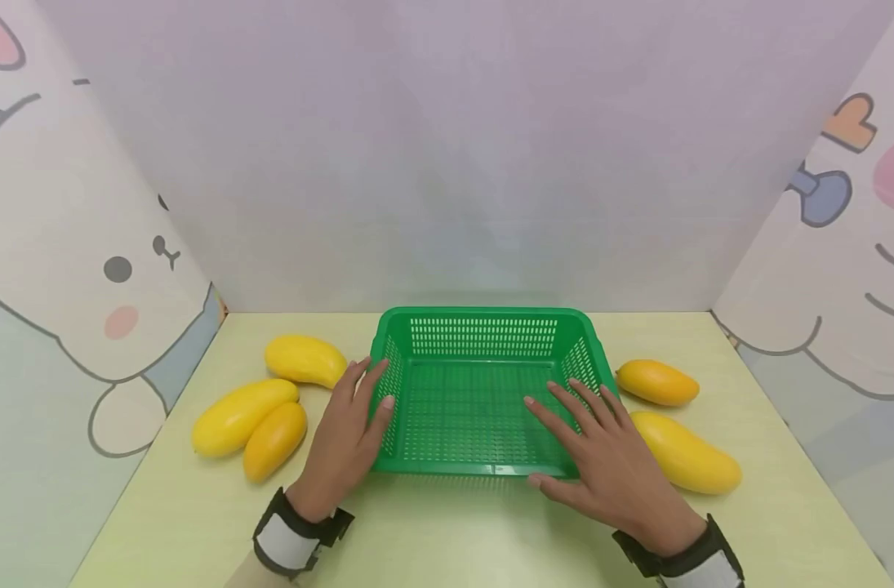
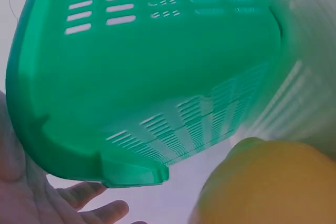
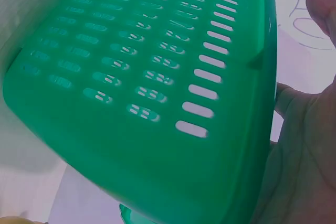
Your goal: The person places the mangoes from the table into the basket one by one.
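Note:
An open green plastic basket with slotted walls stands on the table, and nothing lies inside it. My left hand is at the basket's left rim, fingers extended and thumb over the edge. Over the front right corner spreads my right hand, its fingers reaching across the right rim. Both palms face the basket's outer walls in the wrist views, close to the rim. A yellow mango lies just left of the left hand. Beside the right hand rests a larger mango.
Further left, a big yellow mango and a smaller orange-yellow mango lie side by side on the pale table. Another small mango is right of the basket. A plain back wall and printed side walls enclose the table.

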A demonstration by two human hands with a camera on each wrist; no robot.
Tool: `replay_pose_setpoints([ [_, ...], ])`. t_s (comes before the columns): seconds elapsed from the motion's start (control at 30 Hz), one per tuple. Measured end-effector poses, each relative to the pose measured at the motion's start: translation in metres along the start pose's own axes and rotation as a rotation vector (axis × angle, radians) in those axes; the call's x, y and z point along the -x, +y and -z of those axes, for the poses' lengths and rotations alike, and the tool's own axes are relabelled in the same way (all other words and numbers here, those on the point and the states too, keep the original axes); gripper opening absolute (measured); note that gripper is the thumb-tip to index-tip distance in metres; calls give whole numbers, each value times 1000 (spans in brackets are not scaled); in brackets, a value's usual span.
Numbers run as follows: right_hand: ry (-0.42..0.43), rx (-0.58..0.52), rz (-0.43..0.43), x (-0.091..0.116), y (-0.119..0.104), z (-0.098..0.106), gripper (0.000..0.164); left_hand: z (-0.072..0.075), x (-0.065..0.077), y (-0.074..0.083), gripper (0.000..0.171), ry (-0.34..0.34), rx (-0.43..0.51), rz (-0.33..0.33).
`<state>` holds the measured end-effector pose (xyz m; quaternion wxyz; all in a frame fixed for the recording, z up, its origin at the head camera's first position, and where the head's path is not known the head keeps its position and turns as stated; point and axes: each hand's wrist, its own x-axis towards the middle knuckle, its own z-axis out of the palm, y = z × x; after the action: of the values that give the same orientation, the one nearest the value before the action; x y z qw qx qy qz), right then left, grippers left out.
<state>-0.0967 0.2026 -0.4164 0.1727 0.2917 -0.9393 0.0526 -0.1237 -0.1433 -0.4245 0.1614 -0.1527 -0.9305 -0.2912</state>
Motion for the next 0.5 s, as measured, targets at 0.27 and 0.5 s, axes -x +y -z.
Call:
replay_pose_setpoints([
  [0.27,-3,5,-2,1,1,1,82,0,-2,-4,53,-44,127,78],
  [0.5,-5,2,-10,1,2,0,81,-8,-2,-11,65,-88,152,90],
])
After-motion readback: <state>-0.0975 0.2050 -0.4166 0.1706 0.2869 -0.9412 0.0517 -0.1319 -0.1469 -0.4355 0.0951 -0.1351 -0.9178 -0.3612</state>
